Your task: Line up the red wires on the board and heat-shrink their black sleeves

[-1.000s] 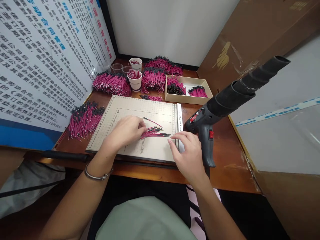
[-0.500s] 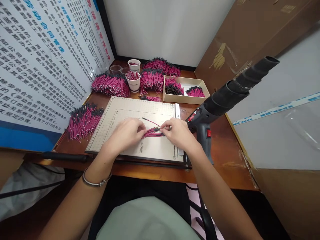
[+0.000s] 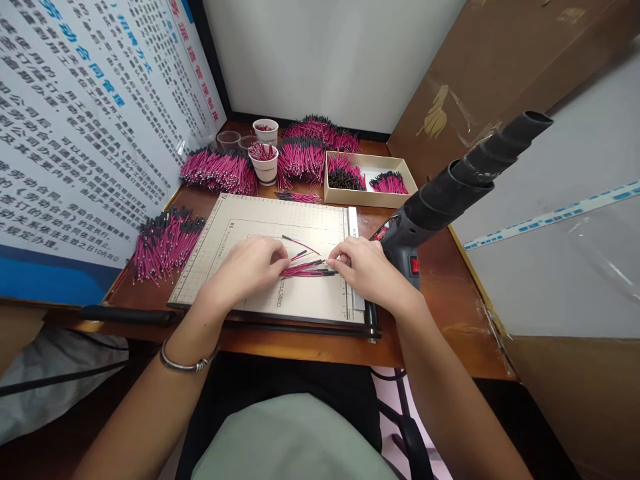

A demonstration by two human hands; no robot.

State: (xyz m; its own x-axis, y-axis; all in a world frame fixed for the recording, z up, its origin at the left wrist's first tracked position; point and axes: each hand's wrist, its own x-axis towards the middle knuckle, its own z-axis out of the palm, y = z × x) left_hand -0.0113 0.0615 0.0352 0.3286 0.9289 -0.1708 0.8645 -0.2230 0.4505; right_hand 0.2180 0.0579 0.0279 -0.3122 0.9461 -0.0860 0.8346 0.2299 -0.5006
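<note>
On the pale board of the paper trimmer (image 3: 250, 217) lies a small bundle of pink-red wires (image 3: 303, 270) with black ends. My left hand (image 3: 255, 267) has thumb and forefinger closed on the left part of this bundle. Across the gap, my right hand (image 3: 360, 267) is closed in a pinch beside the bundle's black ends; whatever is between those fingertips is too small to make out. A single wire (image 3: 301, 244) lies slantwise just beyond the bundle, apart from it.
A heat gun (image 3: 430, 213) stands at the right, nozzle up. Behind the board are wire piles (image 3: 220, 171), paper cups (image 3: 263, 167) and an open box (image 3: 373, 197) of wires. Another wire pile (image 3: 165, 247) lies left. The trimmer's black handle (image 3: 127, 315) runs along the front edge.
My right hand has shifted slightly right, away from the bundle, whose black ends now show more. The left hand has stayed nearly in place at the bundle.
</note>
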